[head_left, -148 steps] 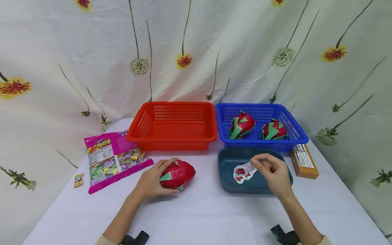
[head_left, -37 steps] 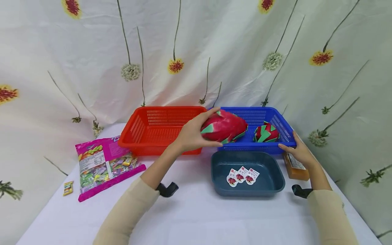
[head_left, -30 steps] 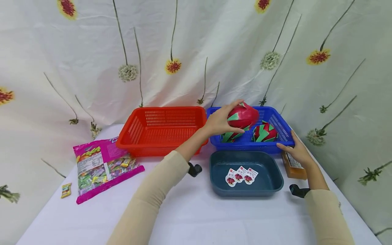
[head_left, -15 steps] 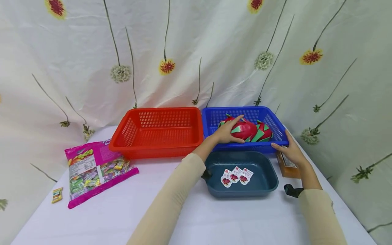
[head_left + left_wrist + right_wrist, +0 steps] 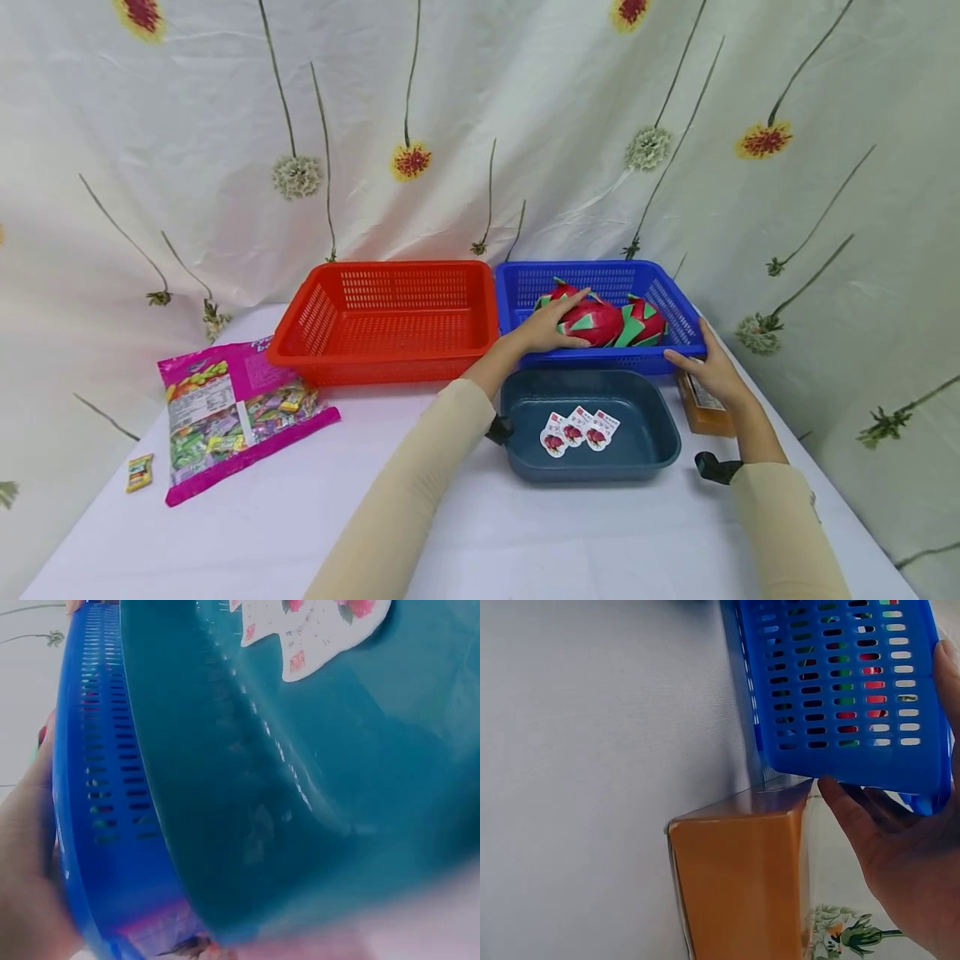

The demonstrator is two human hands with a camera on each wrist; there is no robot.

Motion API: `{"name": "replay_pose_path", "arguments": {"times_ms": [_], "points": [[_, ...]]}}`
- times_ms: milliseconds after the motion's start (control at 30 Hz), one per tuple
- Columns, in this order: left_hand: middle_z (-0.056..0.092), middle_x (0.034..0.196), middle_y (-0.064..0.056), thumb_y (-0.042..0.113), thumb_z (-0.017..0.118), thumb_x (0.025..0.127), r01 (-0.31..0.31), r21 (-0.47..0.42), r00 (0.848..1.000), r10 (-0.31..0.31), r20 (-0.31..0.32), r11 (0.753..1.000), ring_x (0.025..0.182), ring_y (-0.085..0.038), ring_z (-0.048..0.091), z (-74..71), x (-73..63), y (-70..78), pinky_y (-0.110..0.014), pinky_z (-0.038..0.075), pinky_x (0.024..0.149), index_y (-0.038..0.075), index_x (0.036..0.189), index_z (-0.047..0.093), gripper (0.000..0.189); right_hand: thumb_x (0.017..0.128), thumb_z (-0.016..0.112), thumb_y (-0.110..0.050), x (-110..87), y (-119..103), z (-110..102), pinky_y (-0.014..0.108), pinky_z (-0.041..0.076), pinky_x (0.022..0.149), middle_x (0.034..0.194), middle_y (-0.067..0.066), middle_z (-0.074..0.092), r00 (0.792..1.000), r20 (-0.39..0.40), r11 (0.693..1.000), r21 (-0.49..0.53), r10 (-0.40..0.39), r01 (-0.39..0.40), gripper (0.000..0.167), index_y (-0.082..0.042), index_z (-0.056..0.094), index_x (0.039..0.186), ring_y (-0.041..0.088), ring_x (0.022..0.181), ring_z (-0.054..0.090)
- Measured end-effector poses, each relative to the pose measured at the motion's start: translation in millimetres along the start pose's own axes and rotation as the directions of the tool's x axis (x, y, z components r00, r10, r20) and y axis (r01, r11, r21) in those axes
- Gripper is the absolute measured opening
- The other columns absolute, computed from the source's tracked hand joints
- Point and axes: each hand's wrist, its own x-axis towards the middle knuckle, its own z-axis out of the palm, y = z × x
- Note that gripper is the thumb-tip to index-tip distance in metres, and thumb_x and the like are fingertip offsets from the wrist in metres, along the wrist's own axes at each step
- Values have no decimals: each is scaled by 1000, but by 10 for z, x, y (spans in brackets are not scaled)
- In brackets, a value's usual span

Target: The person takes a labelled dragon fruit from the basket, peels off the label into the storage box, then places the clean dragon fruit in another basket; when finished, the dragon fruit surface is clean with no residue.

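In the head view my left hand (image 5: 546, 328) holds a red dragon fruit (image 5: 597, 323) with green scales, low inside the blue basket (image 5: 611, 363). Its thumb is on the near side of the fruit and its fingers on the far side. A second dragon fruit (image 5: 555, 293) lies partly hidden behind that hand, and a third dragon fruit (image 5: 643, 323) sits to the right. My right hand (image 5: 716, 367) grips the basket's front right corner. In the right wrist view the thumb of this hand (image 5: 911, 866) touches the corner's lower edge.
A red basket (image 5: 382, 371) stands left of the blue one. In front is a dark teal tray (image 5: 592, 475) with three fruit-picture tags (image 5: 574, 432). An orange-brown box (image 5: 708, 412) lies by the right hand. Further left are a candy bag (image 5: 225, 425) and one wrapped candy (image 5: 139, 472).
My left hand has carried the dragon fruit from the table into the blue basket, lately shifting it slightly left. My right hand has left the tags in the tray and taken the basket's corner.
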Motion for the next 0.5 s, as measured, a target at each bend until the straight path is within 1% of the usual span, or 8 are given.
{"name": "replay_pose_path", "arguments": {"times_ms": [100,167,233,300,367,433,467,500], "points": [[24,149,-8,43,65,83,4,-23,1000,-4,15,1000,133,-28,26,-107,-122,5,-46,34,101,32,149,12,85,89,57,-41,4,-24,-1,66,14,100,148,29,-3,1000,22,1000,-12,6,-6,98,-18,-21,143,52,131,8],[24,148,-10,44,64,84,-7,-31,1000,8,17,1000,132,-29,26,-211,-249,42,-48,34,101,31,149,13,83,90,56,-42,-13,-45,-24,66,15,99,147,31,0,999,45,1000,-30,1,1,98,-17,-22,143,53,130,10],[23,146,-11,44,64,83,-21,-33,1000,22,11,999,131,-29,27,-337,-410,91,-49,35,100,30,148,17,82,90,54,-44,-58,-73,-69,67,16,98,146,34,2,999,54,997,-82,-1,5,98,-11,-21,143,54,129,10],[24,146,-11,44,65,82,-39,-26,999,39,-8,999,131,-28,26,-483,-604,144,-50,35,99,29,147,21,80,91,51,-46,-124,-112,-138,68,16,97,143,38,5,999,36,988,-156,-2,7,96,-3,-17,143,56,128,10],[25,146,-9,44,66,82,-56,-9,997,55,-49,998,132,-26,26,-641,-825,178,-51,36,98,28,146,26,78,91,48,-49,-211,-153,-235,70,16,95,140,42,5,1000,-14,971,-240,8,-11,94,5,-11,142,58,126,9],[27,146,-6,45,66,81,-52,2,991,52,-120,999,132,-23,27,-816,-1069,204,-52,35,98,28,145,30,75,92,45,-50,-304,-209,-343,72,16,93,137,45,5,996,-94,950,-311,6,-35,92,10,-5,141,60,125,8],[29,145,-4,44,66,81,-45,6,985,46,-168,999,132,-22,27,-907,-1195,214,-52,35,98,27,144,31,74,92,45,-49,-352,-250,-397,72,16,93,137,45,4,990,-141,945,-325,-3,-44,91,11,-2,141,60,125,7],[31,144,-3,43,66,82,-37,8,974,38,-222,999,131,-21,28,-1000,-1325,223,-52,35,98,26,143,33,72,93,45,-49,-402,-297,-450,72,16,93,137,45,3,982,-187,941,-334,-10,-54,89,10,0,142,60,125,7]]}}
